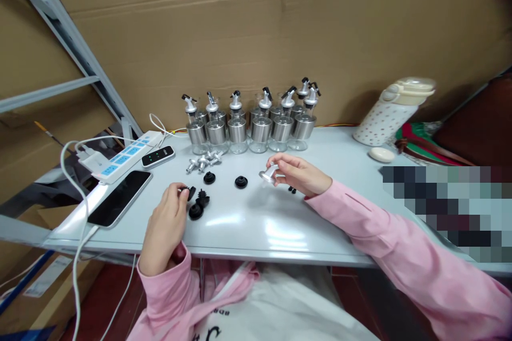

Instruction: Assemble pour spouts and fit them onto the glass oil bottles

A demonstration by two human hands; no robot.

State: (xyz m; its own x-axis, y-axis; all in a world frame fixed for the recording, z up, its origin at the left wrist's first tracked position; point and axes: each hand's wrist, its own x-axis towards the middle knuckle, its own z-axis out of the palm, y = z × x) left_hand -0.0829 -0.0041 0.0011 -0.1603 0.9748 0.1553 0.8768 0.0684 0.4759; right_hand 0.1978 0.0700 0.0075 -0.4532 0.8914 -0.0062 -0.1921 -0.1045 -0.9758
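Observation:
Between the thumb and fingers of my right hand (298, 173) is a silver pour spout (269, 174), held just above the table. My left hand (167, 224) pinches a black stopper (191, 192) at the left. Close beside it lie more black stoppers (196, 211), with another (209, 177) behind them and a single one (241, 182) nearer the middle. A small pile of silver spouts (203, 162) rests behind these. Small black pieces (292, 189) show partly under my right hand. Glass bottles with steel sleeves (238, 130) stand upright in rows, several topped with silver-and-black spouts.
On the left are a white power strip (124, 159), a black phone (120, 198), a small black device (158, 156) and loose cables. A dotted tumbler (386, 114) and a white oval object (381, 154) stand at the right. Cardboard (248, 37) rises behind the table (240, 234).

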